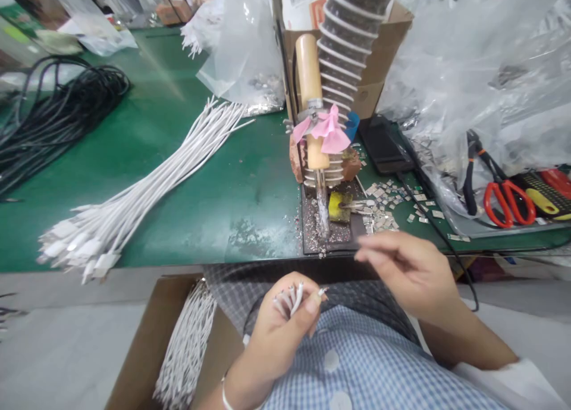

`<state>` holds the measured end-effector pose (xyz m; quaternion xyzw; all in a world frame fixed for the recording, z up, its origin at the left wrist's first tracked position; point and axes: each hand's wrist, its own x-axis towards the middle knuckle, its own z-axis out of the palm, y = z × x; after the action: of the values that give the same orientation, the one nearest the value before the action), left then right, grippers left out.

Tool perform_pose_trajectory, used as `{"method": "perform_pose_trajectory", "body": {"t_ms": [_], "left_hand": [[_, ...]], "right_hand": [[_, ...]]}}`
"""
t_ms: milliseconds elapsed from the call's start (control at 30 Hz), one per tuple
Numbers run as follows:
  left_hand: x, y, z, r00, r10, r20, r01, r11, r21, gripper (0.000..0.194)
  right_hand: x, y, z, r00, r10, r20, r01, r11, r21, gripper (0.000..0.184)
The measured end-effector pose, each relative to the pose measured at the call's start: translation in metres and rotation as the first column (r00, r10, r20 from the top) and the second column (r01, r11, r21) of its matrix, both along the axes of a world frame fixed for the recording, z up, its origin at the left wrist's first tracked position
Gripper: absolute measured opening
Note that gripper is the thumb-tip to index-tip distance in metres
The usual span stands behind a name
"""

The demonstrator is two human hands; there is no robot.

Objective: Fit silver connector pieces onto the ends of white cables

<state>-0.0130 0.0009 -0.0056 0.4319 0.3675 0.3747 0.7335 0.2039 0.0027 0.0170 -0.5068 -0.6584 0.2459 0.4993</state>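
Note:
My left hand (281,338) is closed around several white cables (292,297), their cut ends poking up from the fist. One end sticks out between thumb and forefinger. At the bench's front edge, my right hand (410,273) has its thumb and fingertips drawn together; anything between them is too small to make out. Just beyond the hands a soldering iron (319,142) with a wooden handle is held tip down, pink cloth tied around it. Beneath its tip lies a solder-spattered plate (312,237) with a yellow sponge (339,206). Small circuit boards (386,205) are scattered right of the plate.
A bundle of white cables (156,184) lies across the green bench (263,202), black cables (57,118) farther left. A ribbed hose (352,47) rises behind the iron. Red-handled scissors (504,202), pliers (473,166) and a phone (386,145) are right. Below stands a cardboard box (143,332) of white cables.

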Motion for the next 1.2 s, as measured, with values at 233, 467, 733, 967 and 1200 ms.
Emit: {"method": "perform_pose_trajectory", "body": {"t_ms": [233,467,733,967,1200], "left_hand": [[0.009,-0.001,-0.003,0.991,-0.122,-0.06,0.123,0.992,0.011,0.026],[0.011,0.0,-0.006,0.983,-0.12,-0.142,0.135,0.986,0.101,0.022],[0.01,0.006,0.003,0.937,-0.105,-0.335,0.211,0.93,0.301,0.017],[0.008,0.011,0.009,0.917,-0.153,-0.369,0.283,0.901,0.328,0.018],[0.009,0.005,0.009,0.958,-0.084,-0.274,0.126,0.982,0.141,0.019]], "right_hand": [[-0.02,-0.015,-0.013,0.969,0.213,-0.123,-0.223,0.972,-0.068,0.01],[-0.022,-0.013,-0.016,0.97,0.199,-0.137,-0.208,0.977,-0.055,0.002],[-0.015,-0.01,-0.011,0.956,0.28,-0.083,-0.283,0.959,-0.025,0.014],[-0.015,-0.01,-0.011,0.919,0.323,-0.227,-0.363,0.916,-0.167,0.018],[-0.016,-0.013,-0.016,0.925,0.109,-0.363,-0.155,0.983,-0.101,0.014]]}}
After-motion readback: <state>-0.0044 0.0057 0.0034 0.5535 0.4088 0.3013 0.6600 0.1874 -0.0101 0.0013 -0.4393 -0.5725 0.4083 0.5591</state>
